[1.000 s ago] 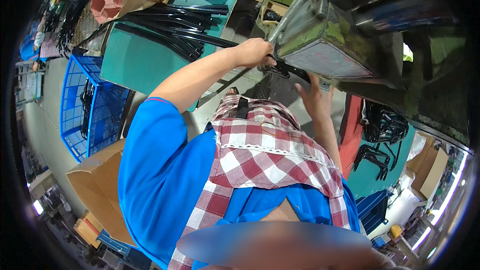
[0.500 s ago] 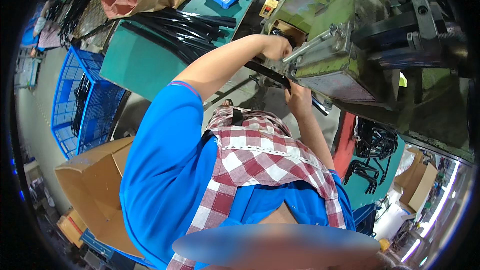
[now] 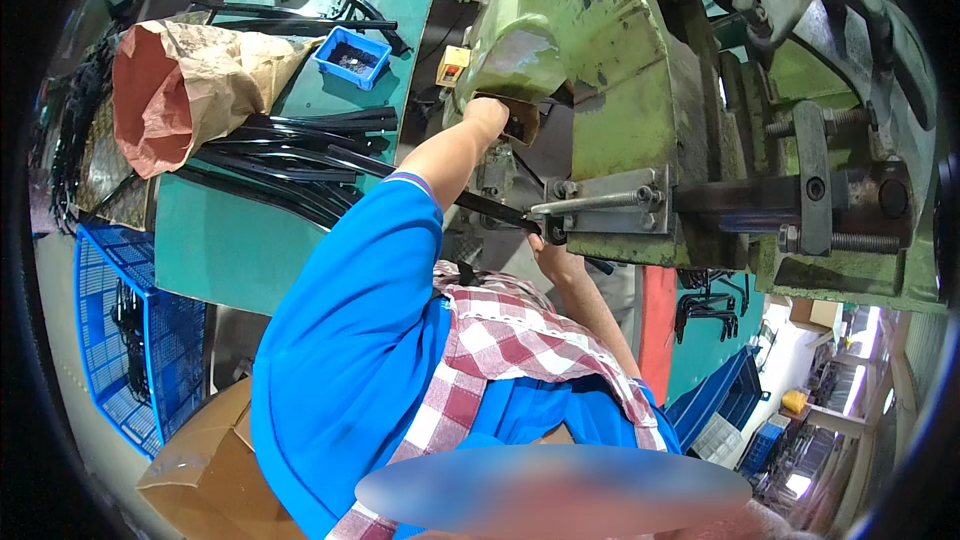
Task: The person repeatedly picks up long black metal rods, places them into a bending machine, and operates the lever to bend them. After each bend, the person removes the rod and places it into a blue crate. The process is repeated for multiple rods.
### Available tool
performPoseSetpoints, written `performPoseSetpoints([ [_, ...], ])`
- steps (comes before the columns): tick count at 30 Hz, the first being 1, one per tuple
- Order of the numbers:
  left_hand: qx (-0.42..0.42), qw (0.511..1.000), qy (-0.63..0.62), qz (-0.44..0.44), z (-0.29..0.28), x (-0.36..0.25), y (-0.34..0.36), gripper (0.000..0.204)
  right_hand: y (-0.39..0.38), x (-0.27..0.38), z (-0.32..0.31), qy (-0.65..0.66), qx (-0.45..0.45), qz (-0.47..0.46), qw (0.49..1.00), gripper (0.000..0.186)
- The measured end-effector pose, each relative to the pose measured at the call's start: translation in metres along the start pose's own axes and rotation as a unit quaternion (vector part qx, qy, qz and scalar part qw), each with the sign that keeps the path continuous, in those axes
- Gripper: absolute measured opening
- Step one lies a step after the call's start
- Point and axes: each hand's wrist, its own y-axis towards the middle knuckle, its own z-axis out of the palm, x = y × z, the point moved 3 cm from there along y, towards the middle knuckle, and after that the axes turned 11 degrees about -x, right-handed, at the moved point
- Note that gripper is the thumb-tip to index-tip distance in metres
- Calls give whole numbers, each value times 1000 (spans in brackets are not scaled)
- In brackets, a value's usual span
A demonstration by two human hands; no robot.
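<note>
My left hand reaches to a small cardboard box holding dark small parts, fixed beside the green machine. Its fingertips dip behind the box's edge, so their grip is hidden. Under the machine's front, my right hand is closed around the near end of a long black tube. That tube slants away to the left, passing beneath my left forearm. Just above my right hand, a metal rod sticks out from a bracket on the machine.
Many black tubes lie on the green table at left, beside a brown paper sack and a blue tray of small parts. A blue crate and a cardboard carton stand below. Bent black parts sit at right.
My left hand has gone from beside the machine's rod to the small cardboard box. My right hand stays on the tube near the machine. The whole view has shifted.
</note>
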Motion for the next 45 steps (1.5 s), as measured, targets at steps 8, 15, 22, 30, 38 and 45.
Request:
performPoseSetpoints([
  [8, -47, 998, 13, 32, 3, 1, -6, 21, -15, -7, 11, 61, -3, 9, 998, 28],
  [15, -60, 996, -6, 69, -6, 4, -14, 18, -19, -12, 22, 27, 28, 67, 997, 23],
  [22, -79, 990, -5, 114, -5, -1, -14, 18, -8, 10, -2, 73, -89, -79, 990, 20],
  [30, -72, 991, -89, 63, -42, -5, -25, 14, 1, 5, -38, -14, -100, -108, 989, 46],
  [38, 5, 887, -388, 251, -41, -36, -110, 25, -13, -20, -44, -80, -77, -51, 992, 34],
  [45, 88, 874, -468, 93, -59, -27, -137, 23, -1, -5, -40, 86, 16, -39, 995, 27],
])
